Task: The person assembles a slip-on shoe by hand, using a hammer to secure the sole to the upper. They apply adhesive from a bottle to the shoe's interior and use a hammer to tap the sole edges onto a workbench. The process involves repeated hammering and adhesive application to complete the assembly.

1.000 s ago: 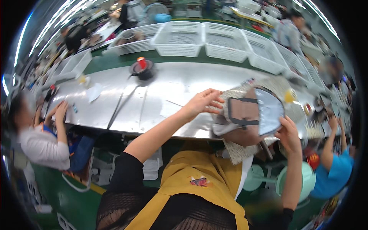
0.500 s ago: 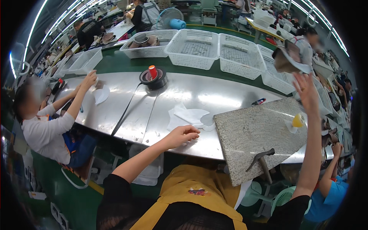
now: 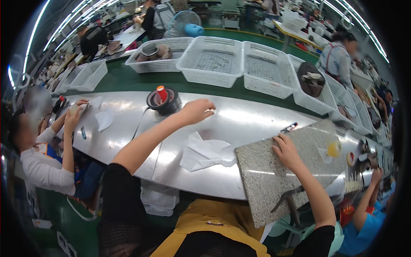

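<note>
My left hand [image 3: 197, 112] is held over the metal table, a little right of a black round pot [image 3: 168, 105] with an orange-red top. It is empty, its fingers loosely bent and apart. My right hand [image 3: 286, 150] is at the far left part of a speckled stone slab [image 3: 265, 184], open and holding nothing visible. Between the hands lie white sheet pieces [image 3: 205, 153] on the table. Beyond the right hand is a small red-and-dark tool [image 3: 289, 127]. A hammer [image 3: 287, 198] rests on the slab's near side. A dark brown piece [image 3: 311, 80] sits in a white basket [image 3: 306, 99].
White plastic baskets [image 3: 211, 77] line the far side of the table. A yellow item [image 3: 334, 149] stands on the slab's right part. One person [image 3: 47, 167] works at the left; another in a blue shirt [image 3: 364, 227] is at the lower right.
The dark brown piece, earlier in the air beside my raised right hand, is now in the basket. My right hand has come back left to the slab; my left hand has moved farther over the table.
</note>
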Available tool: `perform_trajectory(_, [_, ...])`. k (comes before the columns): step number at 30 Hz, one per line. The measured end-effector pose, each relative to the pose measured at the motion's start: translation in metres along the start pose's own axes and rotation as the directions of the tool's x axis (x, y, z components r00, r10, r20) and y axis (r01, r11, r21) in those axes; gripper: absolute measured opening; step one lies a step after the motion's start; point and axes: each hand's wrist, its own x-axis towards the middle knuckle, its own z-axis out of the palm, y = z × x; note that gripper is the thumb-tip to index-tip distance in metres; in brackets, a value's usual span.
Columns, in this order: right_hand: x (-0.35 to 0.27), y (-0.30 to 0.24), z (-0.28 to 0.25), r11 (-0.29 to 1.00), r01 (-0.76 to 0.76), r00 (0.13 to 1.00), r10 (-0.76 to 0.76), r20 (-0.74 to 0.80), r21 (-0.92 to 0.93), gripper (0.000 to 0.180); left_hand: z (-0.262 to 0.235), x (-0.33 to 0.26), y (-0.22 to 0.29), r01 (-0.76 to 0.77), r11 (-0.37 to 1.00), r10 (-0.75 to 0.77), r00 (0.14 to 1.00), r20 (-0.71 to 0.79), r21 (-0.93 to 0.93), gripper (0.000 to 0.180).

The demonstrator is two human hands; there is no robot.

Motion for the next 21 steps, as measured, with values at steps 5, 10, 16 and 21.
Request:
perform_trajectory(5, [0.001,-0.002,0.028,0.991,0.087,0.984,-0.101,-0.145,-0.103,0.044,-0.048,0.056,-0.084,0.151,0.931,-0.098,0.98,-0.172,0.333,0.029])
perform_trajectory(10, [0.006,-0.006,0.024,0.994,0.089,0.99,-0.095,-0.101,-0.066,0.044,-0.076,0.084,-0.198,0.435,0.802,-0.356,0.899,-0.257,0.41,0.032])
perform_trajectory(16, [0.011,-0.012,0.015,0.998,0.05,0.998,-0.051,-0.029,-0.048,0.045,-0.08,0.096,-0.288,0.419,0.788,-0.327,0.905,-0.271,0.451,0.044])
perform_trajectory(21, [0.012,-0.017,0.007,0.999,0.018,1.0,-0.018,0.0,-0.045,0.046,-0.078,0.124,-0.295,0.438,0.632,-0.429,0.885,-0.182,0.639,0.036])
